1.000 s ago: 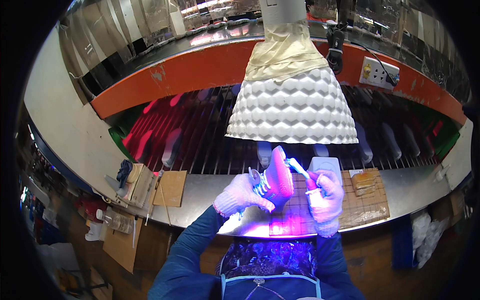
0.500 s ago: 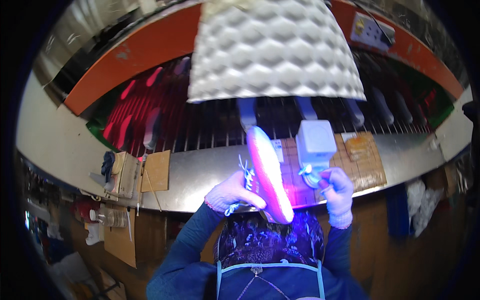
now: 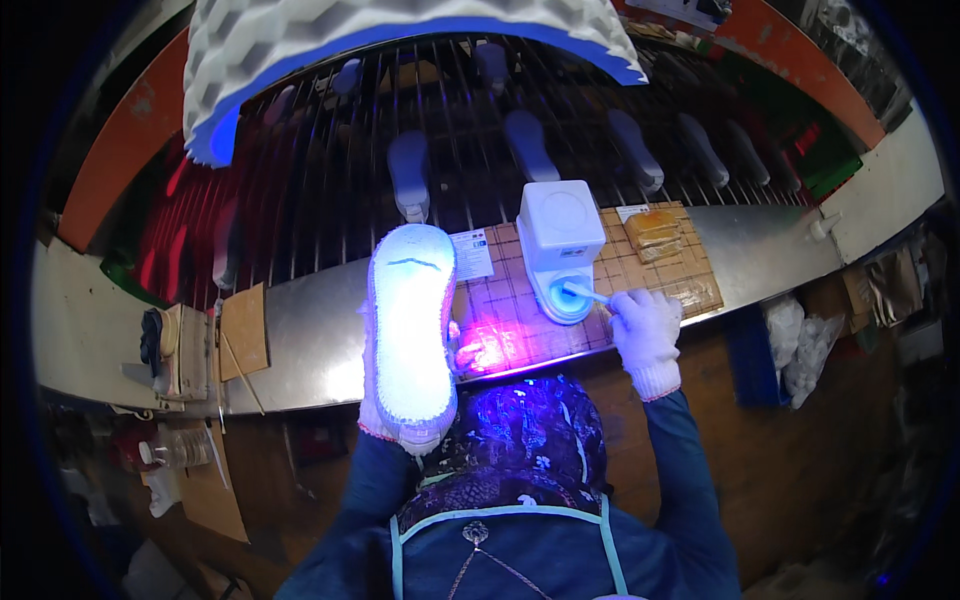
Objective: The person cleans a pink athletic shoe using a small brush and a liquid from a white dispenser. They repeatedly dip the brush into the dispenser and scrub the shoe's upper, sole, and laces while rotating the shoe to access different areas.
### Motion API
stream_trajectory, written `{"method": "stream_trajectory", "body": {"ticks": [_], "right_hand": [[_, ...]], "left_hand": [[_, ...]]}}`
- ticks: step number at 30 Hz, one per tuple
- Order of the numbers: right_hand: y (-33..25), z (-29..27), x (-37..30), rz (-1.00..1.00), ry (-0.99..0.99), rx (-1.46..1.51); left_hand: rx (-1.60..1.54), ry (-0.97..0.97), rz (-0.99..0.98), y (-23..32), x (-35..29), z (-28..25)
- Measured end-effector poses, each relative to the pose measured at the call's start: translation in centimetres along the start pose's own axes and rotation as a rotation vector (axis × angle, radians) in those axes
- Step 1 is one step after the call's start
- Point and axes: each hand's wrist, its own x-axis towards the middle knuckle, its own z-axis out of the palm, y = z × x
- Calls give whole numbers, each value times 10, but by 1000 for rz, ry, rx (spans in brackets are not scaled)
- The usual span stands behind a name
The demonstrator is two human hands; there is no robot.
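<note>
My left hand [image 3: 373, 414], in a white knit glove, grips a shoe [image 3: 412, 320] from behind and beneath. The shoe's bottom faces up, glaring white under strong light, with a dark curved line near the toe. Most of that hand is hidden by the shoe. In my gloved right hand [image 3: 645, 335], the fingers are closed around the thin handle of a brush [image 3: 590, 292]. The brush's tip dips into the round blue-lit cup of a white dispenser [image 3: 562, 235] standing at the bench edge.
Beyond the metal bench [image 3: 765, 255], shoe soles [image 3: 408, 172] lie on a rack of rods. A yellowish block [image 3: 655, 235] sits on the cardboard mat [image 3: 697, 270]. A textured white hood [image 3: 400, 22] hangs above. Cardboard and a stick lie at the left.
My left hand has turned the shoe from its side to bottom up and shifted it left. The brush in my right hand now reaches into the dispenser's cup. The whole view has shifted.
</note>
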Motion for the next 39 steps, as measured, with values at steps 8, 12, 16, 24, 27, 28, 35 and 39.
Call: {"method": "stream_trajectory", "body": {"ticks": [8,12,16,24,27,28,35,39], "right_hand": [[15,-5,2,134,-186,305],[18,2,-2,569,-359,958],[0,-5,4,620,-394,1318],[-92,-55,8,105,240,1035],[-115,-53,2,152,200,1083],[-118,-51,1,149,207,1105],[-130,-38,19,63,327,1138],[-127,-42,36,27,324,1048]], "left_hand": [[86,-118,-73,14,6,-10],[162,-48,-5,15,17,1],[214,-37,52,4,25,15],[593,-45,294,-2,35,36],[641,-56,348,0,27,38],[647,-61,383,-2,25,38],[816,-44,457,2,14,20],[905,-37,496,4,9,18]]}}
